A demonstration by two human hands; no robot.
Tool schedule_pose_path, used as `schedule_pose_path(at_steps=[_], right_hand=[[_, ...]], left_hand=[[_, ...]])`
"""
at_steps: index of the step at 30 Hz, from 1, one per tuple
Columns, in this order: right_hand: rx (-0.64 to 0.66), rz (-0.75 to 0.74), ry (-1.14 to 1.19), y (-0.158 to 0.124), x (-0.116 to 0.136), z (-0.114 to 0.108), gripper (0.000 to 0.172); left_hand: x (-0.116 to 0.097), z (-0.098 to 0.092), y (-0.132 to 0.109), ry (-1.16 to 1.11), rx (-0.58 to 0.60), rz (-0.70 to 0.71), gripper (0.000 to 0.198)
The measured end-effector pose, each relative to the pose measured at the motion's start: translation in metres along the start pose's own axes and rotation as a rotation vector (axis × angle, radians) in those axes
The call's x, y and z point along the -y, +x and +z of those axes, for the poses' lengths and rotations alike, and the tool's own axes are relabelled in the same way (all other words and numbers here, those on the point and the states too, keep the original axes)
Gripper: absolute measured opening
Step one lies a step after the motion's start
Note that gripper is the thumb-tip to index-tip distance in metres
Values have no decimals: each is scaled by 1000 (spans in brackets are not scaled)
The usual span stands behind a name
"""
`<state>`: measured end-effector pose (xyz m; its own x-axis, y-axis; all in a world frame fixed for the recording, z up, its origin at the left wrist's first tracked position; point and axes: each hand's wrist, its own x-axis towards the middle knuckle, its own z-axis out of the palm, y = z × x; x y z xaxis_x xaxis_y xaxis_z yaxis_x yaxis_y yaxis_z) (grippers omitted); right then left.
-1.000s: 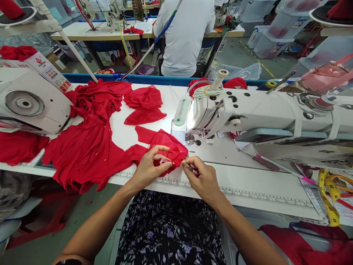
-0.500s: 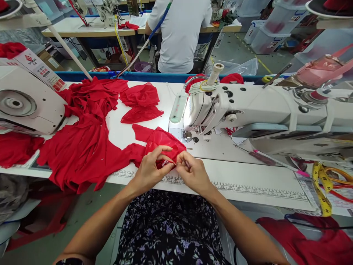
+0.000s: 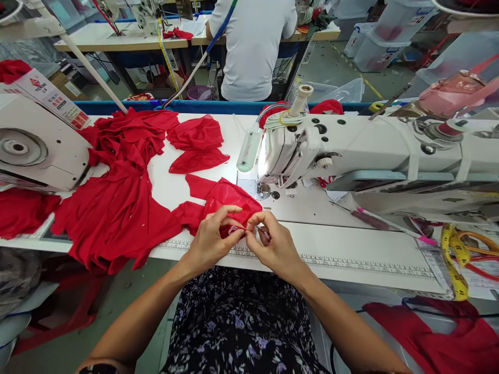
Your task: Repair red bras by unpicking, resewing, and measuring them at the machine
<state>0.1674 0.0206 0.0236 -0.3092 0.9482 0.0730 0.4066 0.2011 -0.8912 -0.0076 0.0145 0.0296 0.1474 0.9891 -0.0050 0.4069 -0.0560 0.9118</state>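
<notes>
A sheer red fabric piece (image 3: 234,200) lies on the white sewing table in front of the machine's needle area. My left hand (image 3: 216,234) pinches its near edge between thumb and forefinger, where a bit of white-patterned material shows. Close beside it, my right hand (image 3: 273,244) is closed, its thumb and forefinger pinched at the same fabric edge. A thin, dark, shiny thing (image 3: 263,232) shows within the right hand's curled fingers; its kind is unclear. The sewing machine (image 3: 300,150) stands just beyond, its presser foot (image 3: 262,190) apart from the fabric.
A large heap of red fabric (image 3: 120,197) covers the table's left, with smaller red pieces (image 3: 197,137) behind. A printed ruler (image 3: 351,265) runs along the front edge. At right lie a yellow tape measure (image 3: 454,259) and a pink-tipped tool (image 3: 427,240). A person (image 3: 251,49) sits ahead.
My right hand's fingers have shifted slightly, opening a gap that shows the shiny thing inside them. My left hand keeps its pinch, and the fabric stays in place.
</notes>
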Motion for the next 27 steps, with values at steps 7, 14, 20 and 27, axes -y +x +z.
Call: schedule_pose_path(at_steps=[7, 14, 20, 27], right_hand=[[112, 96, 282, 8, -15, -6, 6], [23, 41, 82, -3, -6, -9, 12], [106, -28, -59, 0, -5, -3, 8], [179, 217, 477, 10, -13, -9, 8]], left_hand=[[0, -2, -2, 11, 35, 4, 36], [3, -3, -1, -30, 21, -39, 37], [-3, 1, -2, 114, 17, 65, 39], [-1, -2, -1, -82, 110, -70, 36]])
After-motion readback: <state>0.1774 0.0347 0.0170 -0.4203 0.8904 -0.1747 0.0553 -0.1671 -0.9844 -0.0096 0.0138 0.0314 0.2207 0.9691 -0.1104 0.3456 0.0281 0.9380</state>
